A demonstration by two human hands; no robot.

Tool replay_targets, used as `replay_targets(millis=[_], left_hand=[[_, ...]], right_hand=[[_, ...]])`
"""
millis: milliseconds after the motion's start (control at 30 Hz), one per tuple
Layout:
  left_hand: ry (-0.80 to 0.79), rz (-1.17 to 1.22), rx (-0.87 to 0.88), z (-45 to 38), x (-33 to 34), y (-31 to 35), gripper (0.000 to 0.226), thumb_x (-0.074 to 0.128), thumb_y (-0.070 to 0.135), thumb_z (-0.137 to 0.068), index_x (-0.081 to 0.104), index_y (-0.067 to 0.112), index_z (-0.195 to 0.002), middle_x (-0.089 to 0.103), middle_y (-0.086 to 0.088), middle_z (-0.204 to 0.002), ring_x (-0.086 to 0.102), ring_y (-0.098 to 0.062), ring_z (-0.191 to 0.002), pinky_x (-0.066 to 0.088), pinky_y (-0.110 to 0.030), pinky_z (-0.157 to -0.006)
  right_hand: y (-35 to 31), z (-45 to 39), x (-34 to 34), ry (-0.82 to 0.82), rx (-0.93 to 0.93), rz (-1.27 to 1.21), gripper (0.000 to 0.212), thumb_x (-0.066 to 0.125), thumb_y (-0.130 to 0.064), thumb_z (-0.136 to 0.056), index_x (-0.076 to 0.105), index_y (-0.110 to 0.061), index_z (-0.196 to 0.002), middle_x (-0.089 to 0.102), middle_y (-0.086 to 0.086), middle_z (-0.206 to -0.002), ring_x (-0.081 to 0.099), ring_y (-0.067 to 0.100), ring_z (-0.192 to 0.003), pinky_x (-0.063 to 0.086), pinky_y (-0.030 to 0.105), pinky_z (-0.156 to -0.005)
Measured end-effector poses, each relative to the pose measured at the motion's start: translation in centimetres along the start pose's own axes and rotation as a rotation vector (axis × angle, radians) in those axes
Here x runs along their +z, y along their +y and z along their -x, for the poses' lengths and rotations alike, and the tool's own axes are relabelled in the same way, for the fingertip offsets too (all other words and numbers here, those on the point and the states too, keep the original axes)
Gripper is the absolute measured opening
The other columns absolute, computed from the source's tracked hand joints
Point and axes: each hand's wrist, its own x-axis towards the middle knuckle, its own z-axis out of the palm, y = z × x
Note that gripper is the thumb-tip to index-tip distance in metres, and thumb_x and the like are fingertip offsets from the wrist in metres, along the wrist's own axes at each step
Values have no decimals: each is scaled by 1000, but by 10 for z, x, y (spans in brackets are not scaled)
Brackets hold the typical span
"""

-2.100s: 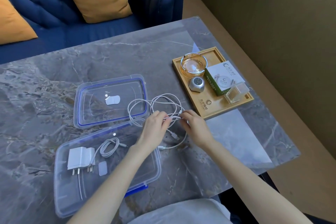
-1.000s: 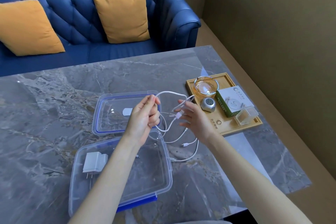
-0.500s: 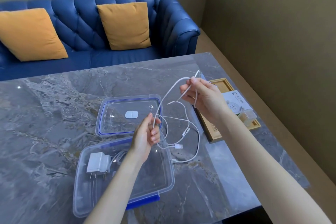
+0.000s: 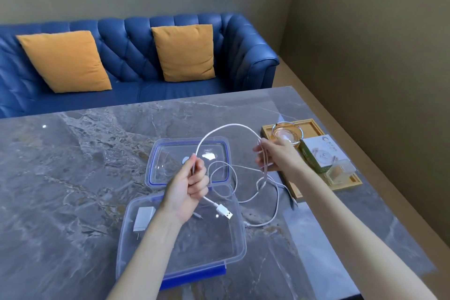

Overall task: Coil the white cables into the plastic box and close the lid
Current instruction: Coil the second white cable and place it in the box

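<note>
A white cable (image 4: pixel 226 126) arches between both hands above the table. My left hand (image 4: pixel 188 187) is closed on it near its USB plug (image 4: pixel 225 212), which hangs over the clear plastic box (image 4: pixel 233 257). My right hand (image 4: pixel 275 156) pinches the cable's other side, and loose loops trail below onto the table (image 4: pixel 274 217). Inside the box at its left lies a white charger (image 4: pixel 143 219). The clear lid with a blue seal (image 4: pixel 152 165) lies flat behind the box.
A wooden tray (image 4: pixel 314 126) at the right holds a glass ashtray (image 4: pixel 287 133), a green and white carton (image 4: pixel 319 153) and a small clear box (image 4: pixel 339 170). A blue sofa (image 4: pixel 136 90) with orange cushions stands beyond the marble table (image 4: pixel 73 153).
Both hands lifted the cable off the table and spread apart, forming an arch. My right hand dropped lower and to the right in the last half second. The view tilted up.
</note>
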Motion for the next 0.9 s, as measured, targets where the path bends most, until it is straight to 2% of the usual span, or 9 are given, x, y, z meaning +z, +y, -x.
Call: replay_targets(millis=[200,300,400,467,533,633,733,800,900], left_hand=[[-17,-149,42,1,1,0,33,33,23,-97,55,11,-75,31,11,-39,23,0,-30,13,-14,-32],[-47,-271,68,3,8,0,33,33,20,-97,57,8,-77,30,11,-40,21,0,-31,11,-14,-34],[-60,-328,66,4,15,1,33,34,21,-97,57,9,-79,30,11,-41,21,-1,-32,11,-15,-36],[-70,-341,70,4,17,2,33,34,23,-97,58,9,-80,30,11,-40,20,-1,-32,12,-16,-37],[-87,-345,67,6,17,4,34,33,25,-97,58,8,-80,30,10,-38,21,-2,-31,14,-16,-36],[-118,-340,31,13,11,1,35,35,28,-96,59,8,-79,30,9,-37,23,-3,-29,18,-15,-36],[-157,-341,-13,23,4,-6,31,40,31,-91,55,10,-74,28,11,-37,21,-3,-29,20,-14,-35],[-157,-319,-28,27,3,-9,30,38,28,-93,50,12,-71,26,11,-38,20,-3,-30,19,-14,-34],[-123,-227,1,24,5,-7,33,33,27,-97,48,14,-70,27,11,-37,20,-2,-30,18,-14,-33]], right_hand=[[33,-9,17,1,1,684,30,44,-21,-87,58,-7,-64,72,16,-75,66,34,-72,49,30,-59],[25,-7,25,130,-86,988,23,48,-27,-88,55,-5,-90,60,19,-95,59,34,-95,42,33,-70],[8,3,34,118,-455,828,53,52,-30,-90,35,-14,-138,47,10,-139,40,27,-128,37,36,-98],[-4,14,43,38,-748,681,49,53,-34,-90,41,-22,-137,47,4,-140,39,19,-131,32,31,-107],[-7,20,51,-5,-847,596,33,51,-34,-90,62,-20,-117,64,5,-119,55,16,-111,39,27,-97],[-9,20,54,46,-811,447,24,54,-27,-91,70,-11,-83,65,3,-69,57,3,-67,42,17,-66],[-17,15,50,169,-695,367,27,55,-25,-90,67,-11,-70,45,-9,-52,47,1,-52,33,12,-54],[-26,18,47,65,-548,211,32,51,-29,-92,65,-15,-67,50,-4,-56,45,5,-54,38,16,-56],[-30,24,47,-290,-388,137,25,49,-23,-92,71,-13,-87,65,2,-95,57,9,-85,46,25,-82]])
